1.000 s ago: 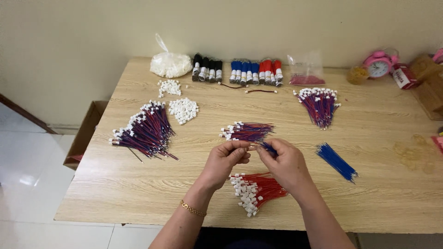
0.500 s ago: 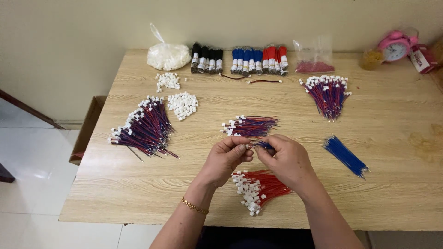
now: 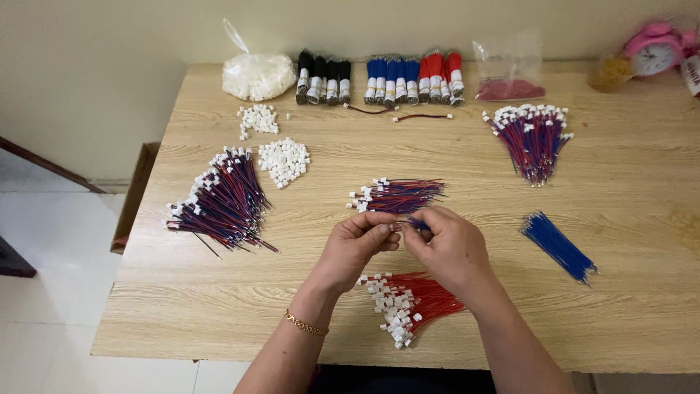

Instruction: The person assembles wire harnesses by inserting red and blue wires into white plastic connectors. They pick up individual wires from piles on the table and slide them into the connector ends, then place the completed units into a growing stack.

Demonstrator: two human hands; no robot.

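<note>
Blue wire point(image 3: 417, 224) pinched between left hand point(image 3: 355, 248) and right hand point(image 3: 448, 248), both closed on it, unmoved since before, near the table's point(image 3: 642, 306) front edge.

A thin blue wire point(image 3: 417, 224) was pinched between both hands' fingertips above the table, lying roughly level. Its near end sat hidden in the fingers; whether a white plug was fitted could not be told.
</note>
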